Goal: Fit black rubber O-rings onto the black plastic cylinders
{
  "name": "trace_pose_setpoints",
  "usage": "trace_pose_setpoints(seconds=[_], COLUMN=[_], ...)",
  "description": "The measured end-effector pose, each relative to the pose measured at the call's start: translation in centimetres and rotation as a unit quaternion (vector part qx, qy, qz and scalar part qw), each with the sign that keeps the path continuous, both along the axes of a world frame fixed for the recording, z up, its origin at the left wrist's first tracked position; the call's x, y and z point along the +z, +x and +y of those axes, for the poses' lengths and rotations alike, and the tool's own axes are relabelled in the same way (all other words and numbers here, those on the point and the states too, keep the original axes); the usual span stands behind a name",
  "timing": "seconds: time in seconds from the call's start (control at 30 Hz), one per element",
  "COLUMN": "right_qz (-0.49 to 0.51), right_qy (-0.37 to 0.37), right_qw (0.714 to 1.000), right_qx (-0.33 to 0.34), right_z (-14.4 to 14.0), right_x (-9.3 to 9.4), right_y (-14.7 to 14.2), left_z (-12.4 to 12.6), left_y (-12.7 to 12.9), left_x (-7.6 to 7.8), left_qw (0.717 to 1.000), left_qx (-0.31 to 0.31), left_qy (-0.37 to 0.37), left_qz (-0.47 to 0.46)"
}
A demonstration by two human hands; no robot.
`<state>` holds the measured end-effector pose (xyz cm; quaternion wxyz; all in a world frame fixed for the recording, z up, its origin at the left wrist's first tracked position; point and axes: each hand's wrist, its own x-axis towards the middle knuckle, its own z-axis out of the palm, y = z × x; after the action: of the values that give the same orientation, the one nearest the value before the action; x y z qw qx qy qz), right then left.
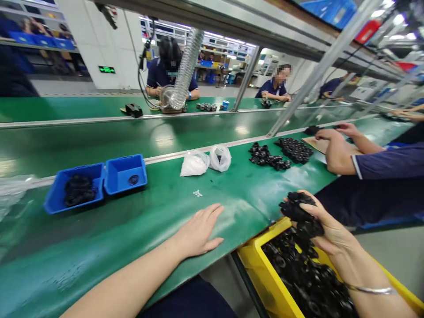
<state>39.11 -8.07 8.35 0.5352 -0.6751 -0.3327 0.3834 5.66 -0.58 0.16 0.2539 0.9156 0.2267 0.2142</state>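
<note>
My left hand (200,230) rests palm down on the green tabletop (145,238), fingers stretched out and holding nothing. Several small white pieces (198,193) lie just beyond its fingertips. At the right, my right hand (326,225) grips a clump of black plastic parts (300,210); their exact kind is too blurred to tell. The clump is above a yellow bin (265,269), which is heaped with similar black parts (308,278).
Two blue bins (74,205) (126,190) hold black parts. Two plastic bags (194,163) (220,158) stand near the metal rail. Black parts (293,149) are grouped farther right, near a co-worker's arms (341,152). A slanted metal post (298,101) rises behind.
</note>
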Motion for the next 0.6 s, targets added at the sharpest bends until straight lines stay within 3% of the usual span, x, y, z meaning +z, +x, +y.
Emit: trace_pose_setpoints(seconds=[0.07, 0.2, 0.27, 0.33, 0.47, 0.6], right_qz=[0.069, 0.072, 0.036, -0.063, -0.138, -0.190], right_qy=[0.000, 0.016, 0.045, 0.128, 0.214, 0.259], right_qw=[0.995, 0.961, 0.940, 0.912, 0.868, 0.821], right_qx=[0.076, 0.267, 0.336, 0.385, 0.427, 0.472], right_z=[3.3, 8.6, 10.4, 11.8, 13.5, 14.1], right_x=[0.2, -1.2, -2.5, -3.9, -6.1, -7.3], right_y=[-4.7, -15.2, -20.1, -24.1, -28.6, -29.2], left_z=[-0.1, -0.1, 0.0, 0.2, 1.1, 2.3], left_y=[-1.0, -4.9, -7.4, -9.6, -12.2, -12.8], left_x=[-0.4, -1.1, -1.2, -1.3, -1.4, -1.4], left_qw=[0.998, 0.981, 0.969, 0.957, 0.942, 0.947], left_qx=[0.060, 0.183, 0.235, 0.280, 0.326, 0.316], left_qy=[-0.005, -0.009, -0.008, -0.015, -0.027, -0.020], left_qz=[-0.036, -0.069, -0.072, -0.074, -0.072, -0.062])
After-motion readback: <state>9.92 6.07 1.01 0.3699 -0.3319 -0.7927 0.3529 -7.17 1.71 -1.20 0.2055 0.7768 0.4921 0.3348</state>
